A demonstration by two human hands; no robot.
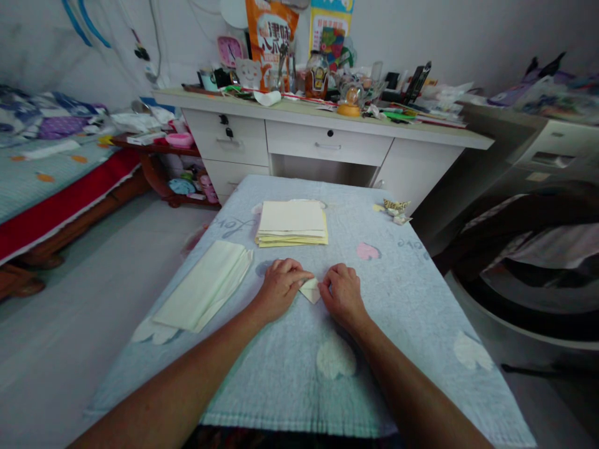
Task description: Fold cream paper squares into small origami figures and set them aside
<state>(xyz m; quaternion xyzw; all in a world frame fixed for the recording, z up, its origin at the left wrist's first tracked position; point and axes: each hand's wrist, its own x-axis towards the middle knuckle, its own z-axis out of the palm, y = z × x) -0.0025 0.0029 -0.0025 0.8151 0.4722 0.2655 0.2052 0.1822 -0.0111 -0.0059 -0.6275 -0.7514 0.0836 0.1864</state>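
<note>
A small piece of folded pale yellow paper (311, 292) lies on the cloth-covered table, its pointed end toward me. My left hand (281, 288) presses on its left side, fingers closed together at the edge. At its right corner, my right hand (343, 293) has curled fingers, with thumb and forefinger pinching the paper. Beyond my hands sits a stack of cream and yellow paper sheets (292, 218). To the left of my left hand is a folded bundle of pale paper (206, 284), lying at a slant.
A light blue cloth (397, 368) with heart prints covers the table. Small folded scraps (397, 211) lie at its far right. Behind stands a white cluttered desk (238, 137). A bed (56, 181) is at the left, a washing machine (533, 218) at the right.
</note>
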